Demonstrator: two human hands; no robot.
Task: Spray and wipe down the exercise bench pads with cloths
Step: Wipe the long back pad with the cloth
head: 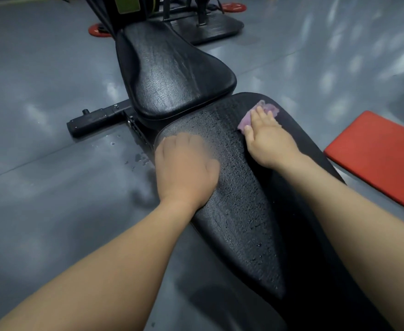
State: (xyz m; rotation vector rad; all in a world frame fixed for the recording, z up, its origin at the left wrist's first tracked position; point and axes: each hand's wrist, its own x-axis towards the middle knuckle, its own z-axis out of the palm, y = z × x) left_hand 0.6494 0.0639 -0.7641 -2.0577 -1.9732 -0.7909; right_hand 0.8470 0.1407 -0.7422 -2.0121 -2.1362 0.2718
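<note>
While both arms are reaching out over the bench, spilled drops are lying on the floor just left of the left hand, below a black frame bar. The left hand is resting on the near pad at its left edge. It is smeared by blur, so I cannot tell whether its fingers are flat, curled over the edge or holding a second cloth.

Between the hands the pad is showing a wet, beaded band, so spraying is looking done here and wiping is under way. Beyond both hands the far pad is rising at a tilt. The right hand is lying flat, fingers straight, pressing a purple cloth onto the pad. The cloth is peeking out ahead of the fingertips and beside the thumb. Right of that hand a red mat is lying on the floor, apart from the bench.

Several things could be going wrong from here:
- **Cloth slipping:** it is only being pressed, not gripped, so a fast stroke may be leaving it bunched or sliding out from under the palm.
- **Cloth dropping:** it is sitting near the pad's right edge, so a wide sweep may be carrying it off the side.
- **Left hand sliding:** the wet surface is probably slick, and a leaning left hand may be skidding off its edge.
- **Wet floor:** more runoff may be adding to the drops, risking a slip.
</note>
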